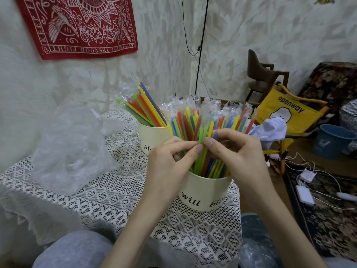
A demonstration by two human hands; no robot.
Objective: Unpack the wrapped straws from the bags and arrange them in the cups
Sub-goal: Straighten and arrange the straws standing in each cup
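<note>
Where straws (202, 136) bristle, two cups (204, 192); two hands (201, 151).

The red bandana (77, 26) on the wall carries mirrored white lettering along its lower border reading "KEEPING THE GOOD FIGHT", with "KEEP" legible up its left edge. The yellow bag (289, 113) bears "openway" in black. The near cup (204, 192) shows mirrored script "will" and a partly hidden word; the far cup (152, 136) shows only a cut-off fragment.

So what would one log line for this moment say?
hands: left and right pinch straws | near cup: full | far cup: part-filled
</note>
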